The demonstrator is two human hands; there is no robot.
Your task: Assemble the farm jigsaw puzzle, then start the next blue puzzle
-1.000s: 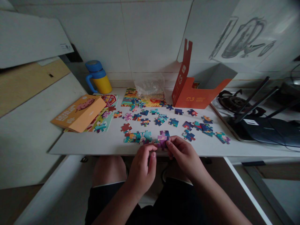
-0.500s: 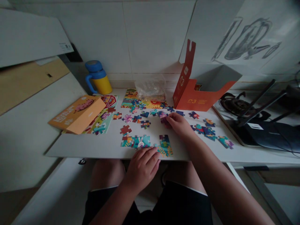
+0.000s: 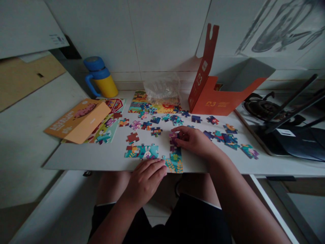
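Observation:
My right hand (image 3: 191, 140) has its thumb and bent index finger on a purple puzzle piece (image 3: 173, 136), at the upper end of a short upright strip of pieces. The strip's lower part, a teal section with orange plants (image 3: 175, 164), lies at the table's front edge. My left hand (image 3: 149, 174) rests on that edge with its fingers stretched out flat, the tips touching the left side of the teal section. Left of it lies a joined row with a white rabbit (image 3: 147, 152). A reddish-brown piece (image 3: 132, 138) sits just above that row.
Loose puzzle pieces (image 3: 156, 131) are scattered over the white table (image 3: 83, 157). Behind them lie a printed picture sheet (image 3: 137, 103) and a clear plastic bag (image 3: 162, 89). An orange box (image 3: 218, 101), a blue-yellow mug (image 3: 104, 81), an orange packet (image 3: 78, 118) and a black router (image 3: 294, 139) stand around.
My right hand has brought the purple piece down and slightly left, onto the top of the teal strip. My left hand stays at the table edge. The camera view has shifted slightly.

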